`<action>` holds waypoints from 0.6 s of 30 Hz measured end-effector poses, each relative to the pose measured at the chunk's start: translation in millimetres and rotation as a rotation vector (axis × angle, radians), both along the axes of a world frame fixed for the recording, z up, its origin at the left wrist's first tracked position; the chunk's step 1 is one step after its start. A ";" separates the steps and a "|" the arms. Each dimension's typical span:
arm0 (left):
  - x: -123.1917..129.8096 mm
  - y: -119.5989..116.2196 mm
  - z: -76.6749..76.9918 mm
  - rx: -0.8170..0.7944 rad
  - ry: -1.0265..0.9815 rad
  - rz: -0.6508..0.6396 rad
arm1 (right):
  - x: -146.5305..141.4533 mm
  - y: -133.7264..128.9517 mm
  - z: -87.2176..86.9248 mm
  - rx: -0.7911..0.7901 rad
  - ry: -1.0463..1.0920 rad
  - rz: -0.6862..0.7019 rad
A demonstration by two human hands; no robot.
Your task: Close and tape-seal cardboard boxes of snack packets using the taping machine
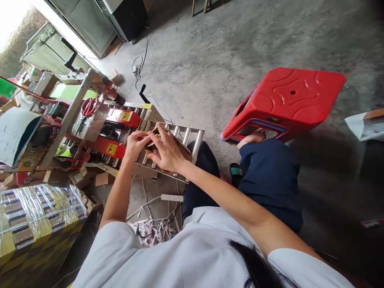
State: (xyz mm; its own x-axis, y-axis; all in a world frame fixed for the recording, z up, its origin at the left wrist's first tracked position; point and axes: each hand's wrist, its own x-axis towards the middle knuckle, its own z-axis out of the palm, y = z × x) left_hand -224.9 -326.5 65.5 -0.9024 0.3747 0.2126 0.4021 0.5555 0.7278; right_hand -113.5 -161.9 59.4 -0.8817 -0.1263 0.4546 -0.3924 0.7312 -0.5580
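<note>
A small cardboard box (183,151) rests on the metal rollers (197,145) at the near end of a conveyor, largely covered by my hands. My left hand (135,145) is at the box's far left end, its fingertips pinched together at the edge. Over the top lies my right hand (168,150), fingers apart and touching the box near its opening. Some yellow and green shows between the hands, too small to make out. Just beyond them stands the red taping machine (115,149) with yellow labels.
Red scissors (90,107) hang on the machine frame. A red plastic stool (295,96) stands at the right. Wrapped cartons (36,216) are stacked at the lower left. A power strip (172,198) and cables lie on the floor beside the conveyor, near shredded paper (156,233).
</note>
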 end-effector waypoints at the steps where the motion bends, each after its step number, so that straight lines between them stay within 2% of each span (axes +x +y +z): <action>1: 4.5 4.0 -0.3 0.000 0.006 -0.004 | 0.4 -1.6 2.8 0.017 -0.020 0.006; 4: 14.6 14.2 -0.2 0.002 0.018 -0.035 | -4.0 -2.9 2.2 0.064 -0.108 -0.031; 7: 18.8 17.8 0.5 -0.010 -0.013 -0.049 | -6.2 2.1 -7.6 0.110 -0.130 -0.052; 10: 20.3 17.6 0.9 -0.052 -0.011 -0.039 | 1.4 7.2 -15.2 0.151 -0.127 -0.055; 13: 22.0 19.2 1.9 -0.096 0.091 -0.026 | 13.3 12.7 -17.2 0.170 -0.192 -0.072; 18: 25.3 30.7 6.2 -0.127 0.161 -0.110 | 23.9 31.1 -25.7 0.234 -0.221 0.029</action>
State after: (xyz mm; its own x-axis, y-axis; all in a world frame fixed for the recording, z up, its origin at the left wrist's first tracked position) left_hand -199.5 -295.9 71.7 -0.8130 0.5017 0.2955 0.5705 0.5849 0.5766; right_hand -89.6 -130.9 33.7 -0.9503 -0.2316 0.2079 -0.3032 0.8397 -0.4505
